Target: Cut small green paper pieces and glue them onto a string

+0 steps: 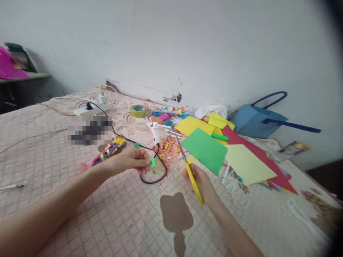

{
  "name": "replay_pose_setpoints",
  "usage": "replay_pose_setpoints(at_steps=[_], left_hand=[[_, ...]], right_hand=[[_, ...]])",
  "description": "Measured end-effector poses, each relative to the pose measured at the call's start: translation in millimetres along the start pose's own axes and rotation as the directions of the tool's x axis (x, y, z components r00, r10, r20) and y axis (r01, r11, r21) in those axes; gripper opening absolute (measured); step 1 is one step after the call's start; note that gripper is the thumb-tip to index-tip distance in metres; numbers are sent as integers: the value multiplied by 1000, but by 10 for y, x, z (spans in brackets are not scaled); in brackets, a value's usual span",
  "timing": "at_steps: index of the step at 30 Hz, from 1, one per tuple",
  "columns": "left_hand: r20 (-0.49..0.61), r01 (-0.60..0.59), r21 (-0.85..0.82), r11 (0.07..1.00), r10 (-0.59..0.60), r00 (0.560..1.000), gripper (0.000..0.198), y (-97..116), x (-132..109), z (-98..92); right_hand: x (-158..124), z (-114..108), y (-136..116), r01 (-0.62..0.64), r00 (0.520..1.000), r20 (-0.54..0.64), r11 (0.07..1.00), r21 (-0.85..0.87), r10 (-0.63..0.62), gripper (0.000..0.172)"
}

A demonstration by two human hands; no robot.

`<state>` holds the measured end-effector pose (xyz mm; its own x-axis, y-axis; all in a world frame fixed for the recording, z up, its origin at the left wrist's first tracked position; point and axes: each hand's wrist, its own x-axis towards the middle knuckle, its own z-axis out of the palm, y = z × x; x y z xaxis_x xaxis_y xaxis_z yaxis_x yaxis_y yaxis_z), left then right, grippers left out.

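Between the thumb and fingers of my left hand [138, 161] is a small green paper piece [152, 162]. My right hand [199, 180] grips yellow-handled scissors [193, 182], their blades pointing up and away from me. The scissors are apart from the green piece. Just beyond both hands lies a heap of small colourful paper scraps [170, 148]. A white glue gun [154, 132] stands behind my left hand, its black cord [153, 182] looping on the table between my hands. A tiny green paper shape [137, 145] lies near my left fingers.
At right are green [205, 150], cream [248, 163] and red paper sheets [288, 184], white string [235, 189] and a blue bag [257, 119]. A decorated strip [108, 151] lies left, a power strip [92, 109] and tape roll [138, 110] farther back. A wall closes the far side.
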<state>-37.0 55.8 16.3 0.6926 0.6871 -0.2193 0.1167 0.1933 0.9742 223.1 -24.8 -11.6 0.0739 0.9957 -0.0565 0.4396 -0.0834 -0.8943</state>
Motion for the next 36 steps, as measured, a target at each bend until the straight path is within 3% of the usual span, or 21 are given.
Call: replay_pose_setpoints(at_steps=[1, 3, 6, 10, 14, 17, 19, 22, 23, 25, 28, 32, 36], left_hand=[[-23, -4, -5, 1000, 4, 1000, 26, -4, 3, 10], [-62, -3, -17, 1000, 2, 998, 26, -16, 9, 32], [-111, -3, -37, 999, -1, 994, 26, -42, 15, 66], [-152, -5, -72, 997, -6, 988, 29, -77, 21, 110], [-167, 10, -110, 994, -28, 986, 31, -81, 26, 148], [-157, 4, -141, 990, -26, 987, 31, -66, 20, 172], [-144, -4, -156, 988, -18, 989, 31, -52, 10, 196], [-129, -7, -145, 989, -11, 992, 32, -37, -10, 264], [-126, -6, -128, 992, -10, 992, 32, -35, -18, 293], [-109, 0, -81, 997, -9, 994, 33, -38, -33, 354], [-89, 11, -42, 999, -15, 996, 34, -51, -49, 418], [-163, -19, -55, 998, 10, 987, 33, -64, -37, 414], [-218, -100, 9, 995, 99, 971, 32, -73, -6, 374]], right_hand=[[99, -148, 38, 30, 984, -158, 955, -294, -79, 40], [277, -424, 125, -98, 910, -357, 731, -675, -208, 33], [471, -699, 268, -134, 871, -414, 684, -717, -263, 35], [604, -826, 417, -97, 847, -427, 697, -710, -317, 40], [632, -859, 423, -25, 826, -429, 737, -676, -366, 30], [570, -772, 285, 59, 806, -430, 778, -625, -406, 30], [472, -593, 138, 152, 815, -390, 808, -570, -429, 30], [252, -158, -103, 304, 875, -224, 846, -438, -430, 28], [174, 1, -174, 349, 898, -136, 865, -361, -419, 28], [41, 280, -282, 314, 943, 98, 948, 59, -319, 25], [-50, 514, -337, 168, 960, 162, 930, 326, -230, 23], [-1, 482, -262, 68, 972, 178, 913, 401, -151, 24], [108, 200, -134, 159, 976, 120, 971, 177, -181, 19]])
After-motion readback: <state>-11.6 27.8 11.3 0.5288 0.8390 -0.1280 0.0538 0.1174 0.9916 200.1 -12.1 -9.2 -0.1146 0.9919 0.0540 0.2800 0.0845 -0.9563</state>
